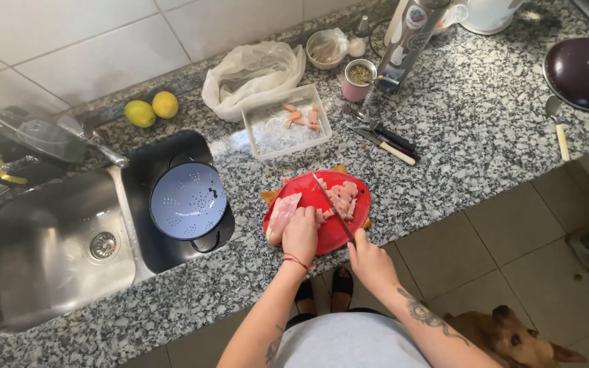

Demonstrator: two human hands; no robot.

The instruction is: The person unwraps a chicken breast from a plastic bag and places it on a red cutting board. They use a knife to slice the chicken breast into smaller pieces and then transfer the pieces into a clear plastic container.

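We're looking down on a speckled granite counter backed by pale wall tiles, with a steel sink at the lower left of the frame and a perforated colander sitting in a dark pan beside it. Just below the middle of the frame sits the red cutting board, and that's where we're working. Our left hand is curled knuckles-up, fingers pressed together on the slab of raw meat at the board's left side. Our right hand is wrapped closed around the handle of the knife, whose blade runs up across the board, tip toward the upper left. A heap of cut meat cubes lies on the right of the board, just past the blade. To cut well here, we'd judge it wise to keep those left fingertips tucked behind the knuckles, hold the slab flat so it can't slide, and draw the blade in one clean stroke rather than sawing. Above the board a white tray holds a few leftover pieces, with a crumpled plastic bag behind it and two lemons at the upper left. And watch the lower right corner: a brown dog is waiting close by our feet, so we'd keep scraps well back from the edge.
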